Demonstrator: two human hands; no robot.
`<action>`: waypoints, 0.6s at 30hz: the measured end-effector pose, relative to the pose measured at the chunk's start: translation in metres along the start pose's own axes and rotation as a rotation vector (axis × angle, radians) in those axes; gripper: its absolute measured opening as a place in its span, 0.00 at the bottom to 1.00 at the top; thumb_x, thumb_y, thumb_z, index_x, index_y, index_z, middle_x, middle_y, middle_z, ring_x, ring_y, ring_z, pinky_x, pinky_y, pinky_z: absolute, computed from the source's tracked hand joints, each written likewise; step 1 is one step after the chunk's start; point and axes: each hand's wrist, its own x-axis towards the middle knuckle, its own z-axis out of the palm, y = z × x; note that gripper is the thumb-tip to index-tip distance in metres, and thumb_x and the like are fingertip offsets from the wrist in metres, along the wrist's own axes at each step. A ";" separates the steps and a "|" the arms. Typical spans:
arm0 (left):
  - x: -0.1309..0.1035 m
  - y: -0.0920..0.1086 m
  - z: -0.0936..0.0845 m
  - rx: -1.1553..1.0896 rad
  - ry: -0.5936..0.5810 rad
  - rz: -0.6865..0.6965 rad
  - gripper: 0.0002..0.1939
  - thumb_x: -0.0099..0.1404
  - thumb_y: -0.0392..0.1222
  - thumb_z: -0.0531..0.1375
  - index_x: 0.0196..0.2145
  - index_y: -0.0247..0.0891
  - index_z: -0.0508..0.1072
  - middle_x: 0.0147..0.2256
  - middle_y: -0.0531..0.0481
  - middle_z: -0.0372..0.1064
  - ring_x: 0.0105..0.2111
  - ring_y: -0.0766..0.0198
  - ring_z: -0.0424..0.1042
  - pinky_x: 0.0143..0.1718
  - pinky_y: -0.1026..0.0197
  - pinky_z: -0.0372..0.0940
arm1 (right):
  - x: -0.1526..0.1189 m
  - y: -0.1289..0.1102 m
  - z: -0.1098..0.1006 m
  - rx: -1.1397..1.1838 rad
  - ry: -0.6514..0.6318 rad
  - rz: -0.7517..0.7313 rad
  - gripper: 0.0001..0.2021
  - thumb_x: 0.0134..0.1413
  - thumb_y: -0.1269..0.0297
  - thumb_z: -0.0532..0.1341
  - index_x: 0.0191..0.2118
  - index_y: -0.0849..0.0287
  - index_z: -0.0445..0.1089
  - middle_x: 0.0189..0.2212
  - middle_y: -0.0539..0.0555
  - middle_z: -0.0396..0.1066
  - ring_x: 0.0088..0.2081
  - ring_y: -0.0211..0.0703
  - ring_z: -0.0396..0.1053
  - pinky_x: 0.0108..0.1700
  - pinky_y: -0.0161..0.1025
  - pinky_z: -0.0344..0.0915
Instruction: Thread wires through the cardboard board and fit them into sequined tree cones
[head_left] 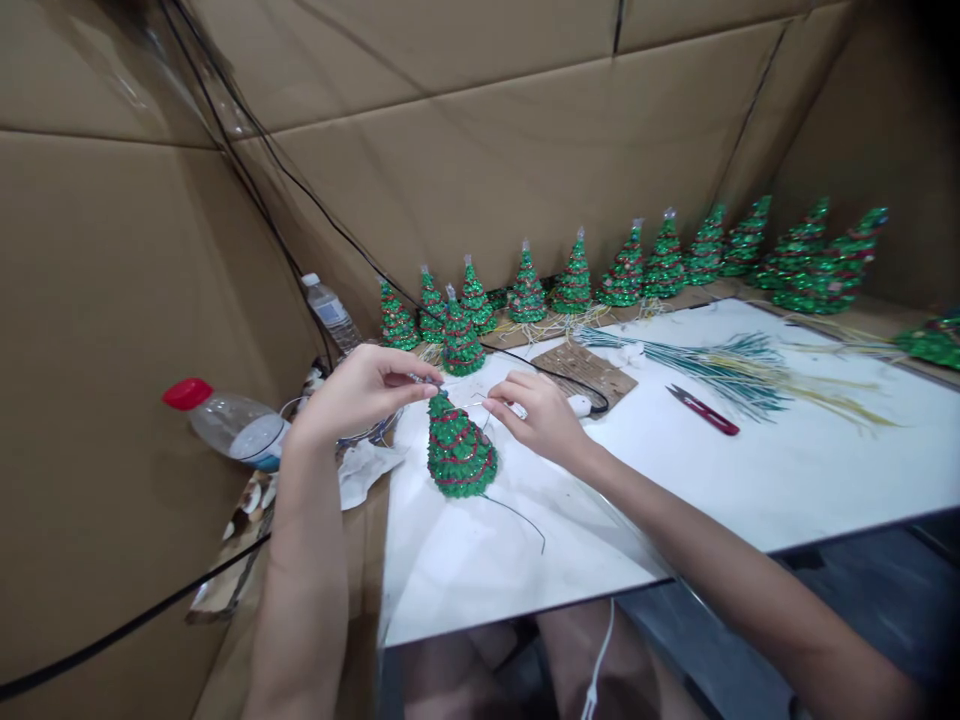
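A small green Christmas tree (461,455) with red garland bands stands on the white board, leaning slightly to the left. At its top, my left hand (375,390) is closed, thumb and fingers pinching the tip. My right hand (536,415) is beside the upper right of the tree, its fingers pinched on a thin wire (474,404) that reaches toward the tree. Its exact ends are too fine to make out. A dark thin wire (525,515) trails from the tree's base over the board. Behind my right hand lies a white object (580,405) with a black cord, partly hidden.
Several similar trees (574,275) line the back by the cardboard wall (487,170). On the white board (810,470) lie green and yellow wires (720,365), red-handled snips (703,410) and a brown cardboard piece (585,375). Left are a red-capped bottle (232,425) and a water bottle (330,310).
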 end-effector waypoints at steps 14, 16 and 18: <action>0.000 0.002 0.000 0.040 -0.009 -0.028 0.13 0.59 0.47 0.64 0.36 0.35 0.80 0.33 0.46 0.79 0.31 0.61 0.76 0.32 0.64 0.71 | -0.001 0.009 0.007 0.114 0.000 -0.001 0.11 0.64 0.59 0.57 0.34 0.58 0.72 0.29 0.52 0.68 0.33 0.41 0.65 0.39 0.39 0.59; -0.001 0.005 0.002 0.050 -0.015 -0.048 0.12 0.59 0.46 0.64 0.35 0.35 0.79 0.32 0.47 0.78 0.30 0.62 0.76 0.31 0.64 0.71 | -0.001 0.010 0.008 0.133 0.003 0.001 0.12 0.64 0.58 0.57 0.34 0.58 0.72 0.29 0.53 0.68 0.33 0.41 0.65 0.38 0.39 0.59; -0.001 0.007 0.004 0.069 -0.028 -0.061 0.12 0.58 0.45 0.64 0.36 0.34 0.77 0.32 0.47 0.77 0.30 0.62 0.76 0.32 0.64 0.71 | -0.001 0.011 0.009 0.151 0.005 0.005 0.13 0.64 0.57 0.57 0.34 0.59 0.72 0.29 0.53 0.68 0.32 0.41 0.65 0.38 0.38 0.60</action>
